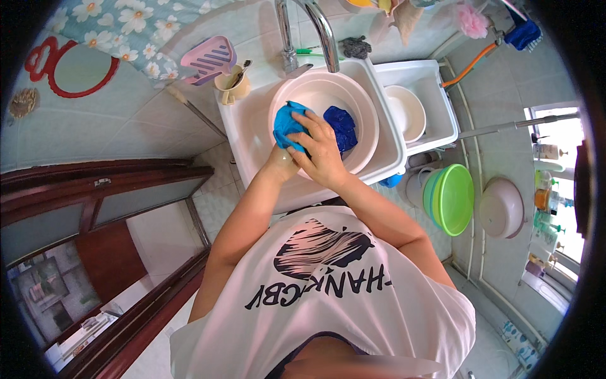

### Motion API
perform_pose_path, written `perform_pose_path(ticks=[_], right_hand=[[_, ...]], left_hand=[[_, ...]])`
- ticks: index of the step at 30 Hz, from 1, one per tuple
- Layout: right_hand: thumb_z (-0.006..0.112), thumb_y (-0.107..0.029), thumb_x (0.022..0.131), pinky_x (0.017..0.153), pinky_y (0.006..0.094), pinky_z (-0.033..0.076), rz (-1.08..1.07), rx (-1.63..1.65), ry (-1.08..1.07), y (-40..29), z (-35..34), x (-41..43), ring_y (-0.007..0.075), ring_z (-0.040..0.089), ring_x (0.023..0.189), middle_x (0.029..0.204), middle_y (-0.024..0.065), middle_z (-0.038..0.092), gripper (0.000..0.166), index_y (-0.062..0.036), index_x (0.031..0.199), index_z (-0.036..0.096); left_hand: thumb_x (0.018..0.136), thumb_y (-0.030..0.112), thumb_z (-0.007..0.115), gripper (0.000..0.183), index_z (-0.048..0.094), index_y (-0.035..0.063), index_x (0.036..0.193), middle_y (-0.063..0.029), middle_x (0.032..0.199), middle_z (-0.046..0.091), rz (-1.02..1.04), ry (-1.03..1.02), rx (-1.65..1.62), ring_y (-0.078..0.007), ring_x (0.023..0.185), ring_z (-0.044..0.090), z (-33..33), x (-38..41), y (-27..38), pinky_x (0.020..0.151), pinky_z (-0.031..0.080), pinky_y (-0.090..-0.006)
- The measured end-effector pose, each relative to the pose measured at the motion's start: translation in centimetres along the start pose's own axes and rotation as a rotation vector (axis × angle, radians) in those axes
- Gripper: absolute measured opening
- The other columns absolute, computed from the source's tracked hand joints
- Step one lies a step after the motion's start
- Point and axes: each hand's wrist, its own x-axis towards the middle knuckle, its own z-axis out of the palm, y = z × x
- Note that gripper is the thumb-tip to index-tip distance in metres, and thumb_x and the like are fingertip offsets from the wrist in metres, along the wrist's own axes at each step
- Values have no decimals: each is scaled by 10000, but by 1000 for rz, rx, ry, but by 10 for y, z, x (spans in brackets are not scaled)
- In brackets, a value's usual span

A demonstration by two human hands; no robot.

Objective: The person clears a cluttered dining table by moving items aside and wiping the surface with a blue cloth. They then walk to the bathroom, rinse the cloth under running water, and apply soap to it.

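Note:
A bunched light-blue cloth (289, 124) is held between my two hands over the left part of a pale pink plastic basin (370, 128). My right hand (318, 148) lies on top of it with the fingers spread over the fabric. Beneath the cloth is my left hand (283, 163), its fingers mostly hidden by the cloth and the other hand. A wet dark-blue cloth (341, 129) lies inside the basin, to the right of my hands. The basin sits in a white sink (251, 142), below a chrome faucet (326, 38).
A yellow cup (233, 87) with toothbrushes and a pink soap dish (210, 59) stand at the sink's left back corner. On the right are a smaller white sink (438, 102) with a white bowl (405, 113), and stacked green basins (455, 200). A steel wool scrubber (356, 47) lies behind the basin.

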Motion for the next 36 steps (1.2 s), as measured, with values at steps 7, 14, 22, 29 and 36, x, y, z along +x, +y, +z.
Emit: perform_pose_path(ticks=[7,14,22,29,36], right_hand=[[496,-175,867,869,382,405,257,216,22,14,0,21,339,499,1037,1185,183,481,197,-46,982,591],[435,-292,928,612,378,439,570,337,55,36,9,21,284,558,627,705,123,553,367,-11,721,549],[404,-360,951,621,241,452,1115,1151,251,52,0,26,126,548,663,742,72,563,363,-28,870,527],[484,-269,890,843,374,441,348,261,73,21,19,-1,363,531,1036,1240,200,468,329,-129,1179,556],[463,-252,901,716,382,462,396,243,-30,30,4,16,308,589,846,982,184,582,243,-33,930,562]], left_hand=[[899,490,403,325,508,204,1015,48,882,549,-110,-73,28,-72,740,502,11,-11,3,576,390,-237],[891,488,434,352,494,159,1003,31,828,517,-115,-17,207,-78,690,475,23,-18,2,511,340,-216],[870,381,516,367,425,124,1116,-22,861,521,-185,-88,227,-91,675,492,27,-18,-3,490,365,-221],[891,593,288,480,484,185,1049,31,868,532,-127,185,170,-68,684,494,28,-10,-4,517,327,-209],[901,587,238,534,477,133,1052,1,818,535,-165,-89,371,-87,690,503,28,-17,5,509,385,-218]])
